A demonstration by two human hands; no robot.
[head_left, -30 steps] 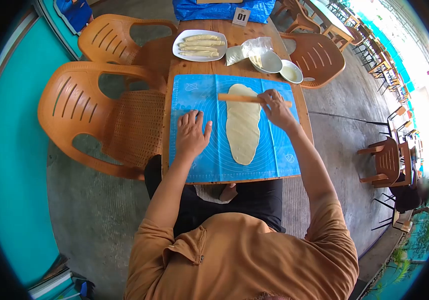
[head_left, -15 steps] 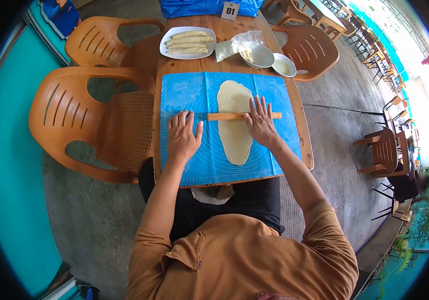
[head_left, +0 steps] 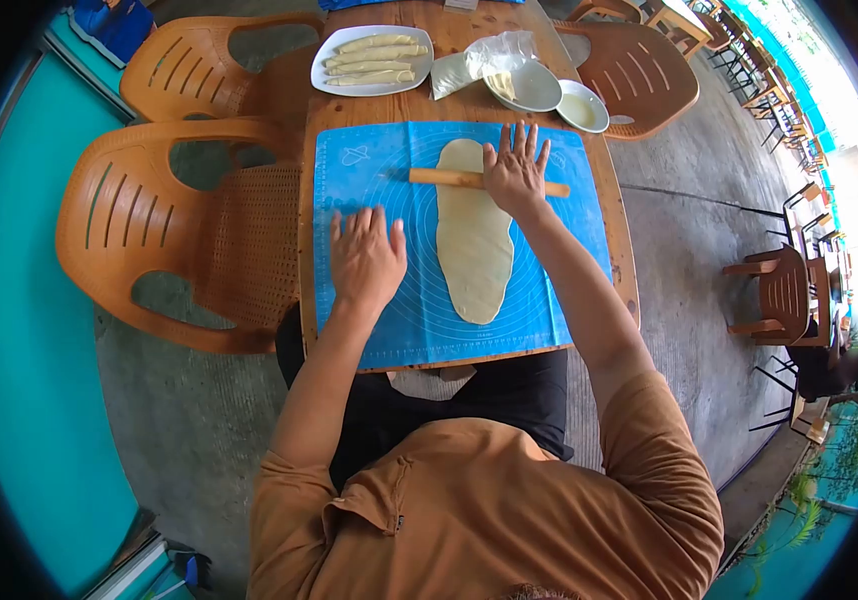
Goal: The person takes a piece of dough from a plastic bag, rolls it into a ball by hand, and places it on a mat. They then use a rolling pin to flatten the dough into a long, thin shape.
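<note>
A long oval sheet of dough (head_left: 475, 255) lies on the blue baking mat (head_left: 374, 330). Across its far part rests a wooden rolling pin (head_left: 446, 177). My right hand (head_left: 517, 175) lies flat over the pin, right of its middle, fingers stretched forward. To the left of the dough, my left hand (head_left: 367, 255) has its fingers spread on or just above the mat, holding nothing.
Beyond the mat stand a white plate (head_left: 322, 75) of rolled dough pieces, a clear plastic bag (head_left: 454, 72) of white powder, a bowl (head_left: 539, 90) and a smaller bowl (head_left: 597, 118) of pale liquid. Orange chairs (head_left: 139, 235) flank the wooden table (head_left: 621, 250).
The rolling pin has moved away from me toward the far end of the dough, with my right hand on it. My left hand has stayed near the same spot.
</note>
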